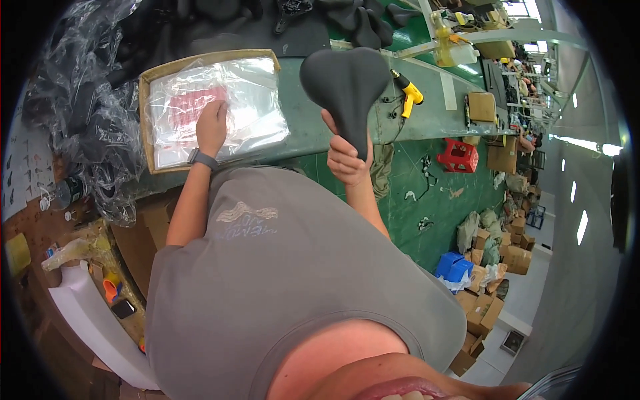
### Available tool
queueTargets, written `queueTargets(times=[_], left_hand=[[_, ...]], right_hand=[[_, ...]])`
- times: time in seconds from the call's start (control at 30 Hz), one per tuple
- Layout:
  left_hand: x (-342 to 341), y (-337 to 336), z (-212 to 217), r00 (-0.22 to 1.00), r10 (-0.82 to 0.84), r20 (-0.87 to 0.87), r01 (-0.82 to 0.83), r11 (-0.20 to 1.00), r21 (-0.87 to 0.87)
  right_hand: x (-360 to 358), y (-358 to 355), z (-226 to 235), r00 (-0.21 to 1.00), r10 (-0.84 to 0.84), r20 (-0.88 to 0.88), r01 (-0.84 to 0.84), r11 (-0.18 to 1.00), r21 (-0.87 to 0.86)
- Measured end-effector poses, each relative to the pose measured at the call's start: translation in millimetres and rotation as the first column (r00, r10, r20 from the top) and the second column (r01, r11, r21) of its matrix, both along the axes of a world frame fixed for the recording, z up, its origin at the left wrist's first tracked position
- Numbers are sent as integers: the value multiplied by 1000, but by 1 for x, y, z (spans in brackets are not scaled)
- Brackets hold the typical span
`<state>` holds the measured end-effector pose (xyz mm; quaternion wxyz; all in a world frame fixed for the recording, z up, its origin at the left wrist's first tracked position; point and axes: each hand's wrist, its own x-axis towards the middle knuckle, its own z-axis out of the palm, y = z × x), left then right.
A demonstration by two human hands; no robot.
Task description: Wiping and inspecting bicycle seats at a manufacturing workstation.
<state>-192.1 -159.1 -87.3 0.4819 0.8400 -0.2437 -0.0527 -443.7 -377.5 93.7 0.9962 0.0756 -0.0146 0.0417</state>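
My right hand (pixel 347 160) grips the narrow nose of a black bicycle saddle (pixel 345 83) and holds it up above the green workbench (pixel 427 110). My left hand (pixel 212 127) lies flat, fingers spread, on a stack of clear plastic bags (pixel 253 107) with a red print. The bags rest in a shallow cardboard tray (pixel 143 113) on the bench. A dark watch (pixel 202 159) sits on my left wrist. My grey shirt fills the lower middle of the view.
More black saddles (pixel 363 23) lie at the bench's far side. A yellow power tool (pixel 408 90) rests right of the saddle. Crumpled clear plastic (pixel 100 113) is heaped at left. A red stool (pixel 457 155), cardboard boxes (pixel 510 257) and a blue box (pixel 453 267) stand on the green floor.
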Motion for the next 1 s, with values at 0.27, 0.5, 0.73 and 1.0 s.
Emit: queueTargets(times=[0.27, 0.5, 0.73, 1.0], left_hand=[[-10, 28, 28, 881, -112, -460, -54, 942, -333], [-16, 14, 32, 1000, -21, -19, 24, 980, 197], [-18, -39, -18, 940, -325, 104, 260, 880, 397], [-17, -24, -4, 971, -236, -46, 240, 940, 241]], right_hand=[[-145, -13, -38, 701, -250, -668, -427, 603, -674], [-122, -35, -39, 600, -278, -750, -794, -96, -600], [-94, 12, -49, 740, -499, -451, -499, 43, -866], [-32, 41, -20, 768, -452, -454, -305, 366, -879]])
